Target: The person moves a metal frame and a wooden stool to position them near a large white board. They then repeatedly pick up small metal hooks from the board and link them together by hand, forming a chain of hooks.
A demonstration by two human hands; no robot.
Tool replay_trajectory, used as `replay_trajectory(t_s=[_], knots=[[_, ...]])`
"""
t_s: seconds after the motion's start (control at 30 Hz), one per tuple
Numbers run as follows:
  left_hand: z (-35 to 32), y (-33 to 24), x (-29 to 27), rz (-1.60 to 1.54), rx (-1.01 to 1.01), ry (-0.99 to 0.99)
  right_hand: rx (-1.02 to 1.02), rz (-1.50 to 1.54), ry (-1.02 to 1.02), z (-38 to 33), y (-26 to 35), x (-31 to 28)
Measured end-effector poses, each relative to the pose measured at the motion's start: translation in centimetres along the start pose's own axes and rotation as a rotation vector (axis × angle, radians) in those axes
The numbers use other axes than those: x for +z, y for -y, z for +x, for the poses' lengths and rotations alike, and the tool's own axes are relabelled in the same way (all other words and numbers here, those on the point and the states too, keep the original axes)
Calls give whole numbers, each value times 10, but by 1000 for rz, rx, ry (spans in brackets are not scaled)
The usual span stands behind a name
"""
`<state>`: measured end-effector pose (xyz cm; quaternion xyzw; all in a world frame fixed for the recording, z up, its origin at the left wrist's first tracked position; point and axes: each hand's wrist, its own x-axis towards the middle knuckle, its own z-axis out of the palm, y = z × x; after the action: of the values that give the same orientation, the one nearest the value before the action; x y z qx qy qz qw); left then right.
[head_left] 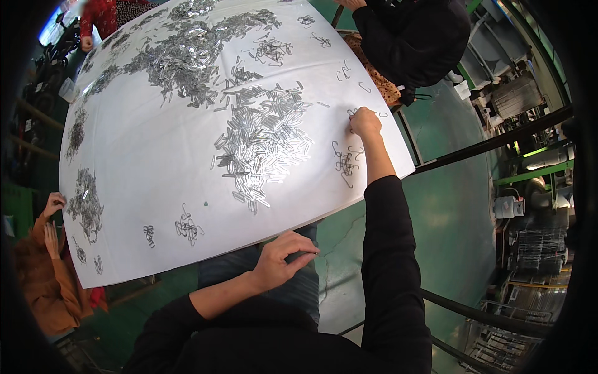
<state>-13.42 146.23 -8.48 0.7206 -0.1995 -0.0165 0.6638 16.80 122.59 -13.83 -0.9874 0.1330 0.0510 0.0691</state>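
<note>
My left hand (281, 260) is held just off the table's near edge, above my lap. Its thumb and forefinger are pinched together, with a tiny dark bit at the tips that is too small to name. My right hand (366, 123) reaches out to the table's right side, closed, its fingertips down among a few wire hooks (381, 115). What those fingers grip is hidden. Just nearer to me lies a tangled pile of wire hooks (346, 163). Left of it spreads a large heap of small, narrow silver metal pieces (265, 140).
The white-covered table (168, 168) carries another big heap of metal pieces (184, 59) and several small hook piles (188, 229). A person in black (414, 37) is at the far right corner, one in brown (47, 268) at the left, one in red (99, 22) at the far left.
</note>
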Motion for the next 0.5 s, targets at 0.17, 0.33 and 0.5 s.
replay_trajectory(t_s=[0.17,0.33,0.5], knots=[[-4,3,-3,22,26,-16,-204,137,87,-49,1,-5],[-5,14,0,25,30,-51,-221,589,328,-130,-11,3],[-3,20,-2,30,18,-55,-45,969,234,-171,-25,-1]])
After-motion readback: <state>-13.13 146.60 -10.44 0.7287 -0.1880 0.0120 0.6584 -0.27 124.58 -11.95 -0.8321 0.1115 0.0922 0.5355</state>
